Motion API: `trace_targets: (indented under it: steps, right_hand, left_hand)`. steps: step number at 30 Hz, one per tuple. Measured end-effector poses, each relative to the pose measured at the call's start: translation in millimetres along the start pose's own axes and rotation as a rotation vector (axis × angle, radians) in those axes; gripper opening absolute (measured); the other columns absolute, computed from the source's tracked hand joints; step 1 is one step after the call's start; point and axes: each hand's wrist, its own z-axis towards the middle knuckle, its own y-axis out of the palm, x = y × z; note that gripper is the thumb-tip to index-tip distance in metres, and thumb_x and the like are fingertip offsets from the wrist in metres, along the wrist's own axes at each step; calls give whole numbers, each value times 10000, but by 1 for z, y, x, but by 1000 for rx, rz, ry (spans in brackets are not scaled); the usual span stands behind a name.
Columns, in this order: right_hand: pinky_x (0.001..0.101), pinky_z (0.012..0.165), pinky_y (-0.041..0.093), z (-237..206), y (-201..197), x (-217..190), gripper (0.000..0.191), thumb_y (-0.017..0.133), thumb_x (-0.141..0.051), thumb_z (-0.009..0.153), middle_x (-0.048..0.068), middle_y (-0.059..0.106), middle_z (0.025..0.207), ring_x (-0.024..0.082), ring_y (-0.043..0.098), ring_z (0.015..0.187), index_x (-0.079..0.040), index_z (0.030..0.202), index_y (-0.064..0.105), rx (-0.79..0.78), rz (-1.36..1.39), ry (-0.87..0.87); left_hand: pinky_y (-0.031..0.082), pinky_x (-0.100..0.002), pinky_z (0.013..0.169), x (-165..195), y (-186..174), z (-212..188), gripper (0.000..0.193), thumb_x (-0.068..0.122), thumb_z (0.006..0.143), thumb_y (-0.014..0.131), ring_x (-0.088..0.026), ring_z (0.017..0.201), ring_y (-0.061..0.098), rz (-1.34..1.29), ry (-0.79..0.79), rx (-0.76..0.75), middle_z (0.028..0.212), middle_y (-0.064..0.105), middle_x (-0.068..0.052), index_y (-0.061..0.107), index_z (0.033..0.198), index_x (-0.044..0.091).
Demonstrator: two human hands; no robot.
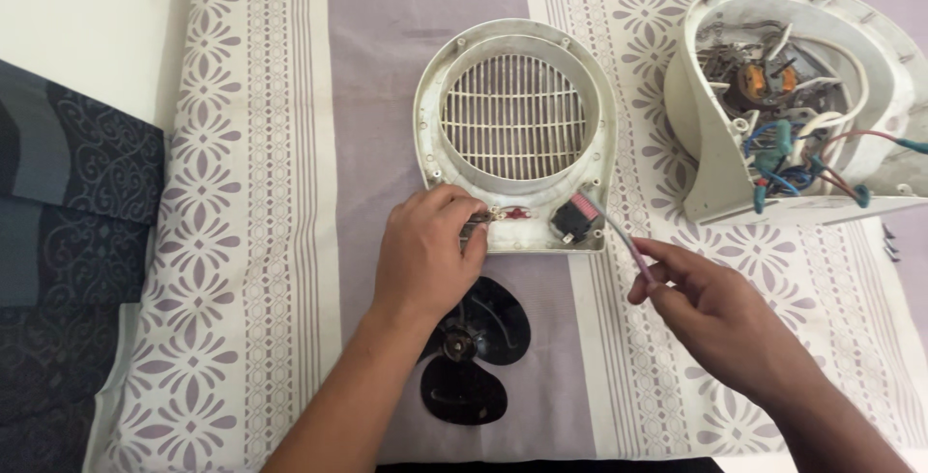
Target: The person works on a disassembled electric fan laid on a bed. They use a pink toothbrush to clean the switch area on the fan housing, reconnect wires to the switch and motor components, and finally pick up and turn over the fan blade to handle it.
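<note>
We saw the left hand with its grip closed on the lower edge of the white front cover, which lay flat on the patterned cloth with its round grille facing up. The right hand pinched the thin handle of a toothbrush, whose bristle head rested against a black part at the cover's lower right corner. A black fan blade lay below the left wrist, and the open rear housing, full of wires, sat well apart at the upper right.
</note>
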Motion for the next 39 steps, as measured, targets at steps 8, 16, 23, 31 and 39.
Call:
trace_targets:
  steps: [8, 16, 23, 31, 39]
  right_hand:
    - [308, 570, 499, 6, -22, 18, 436, 630, -222, 943, 4, 747, 856, 128, 592, 570, -202, 1378, 605, 140, -237, -25]
    - [388, 605, 556, 23, -16, 14, 409, 654, -259, 941, 82, 719, 767, 209, 716, 588, -279, 1350, 654, 106, -264, -46]
    - [490, 698, 543, 22, -26, -7, 381, 649, -293, 949, 99, 740, 866, 356, 692, 769, -399, 1309, 715, 140, -696, -159]
    - [455, 710, 560, 25, -33, -12, 380, 654, -296, 944, 59, 754, 877, 318, 703, 755, -442, 1287, 726, 99, -742, -142]
    - [438, 711, 575, 27, -33, -6, 398, 623, -244, 914, 40, 788, 923, 298, 734, 768, -365, 1274, 739, 178, -682, -224]
  left_hand:
    - [501, -452, 943, 31, 27, 9, 119, 85, 835, 731, -280, 1046, 671, -28, 209, 15, 1043, 725, -66, 743, 951, 66]
    - [521, -423, 939, 42, 53, 0, 206, 127, 888, 742, -289, 1071, 681, -39, 133, -34, 1143, 738, -108, 763, 1072, 37]
    - [493, -456, 1004, 36, 62, 0, 144, 114, 841, 765, -291, 1101, 676, -22, 158, 73, 1069, 750, -67, 772, 974, 60]
    - [492, -409, 961, 32, 67, 2, 60, 105, 814, 794, -232, 1024, 701, -62, 140, 129, 985, 753, -36, 768, 861, 80]
    - [500, -387, 931, 34, 68, 2, 60, 119, 811, 795, -199, 960, 703, -76, 88, 128, 950, 749, -23, 775, 857, 85]
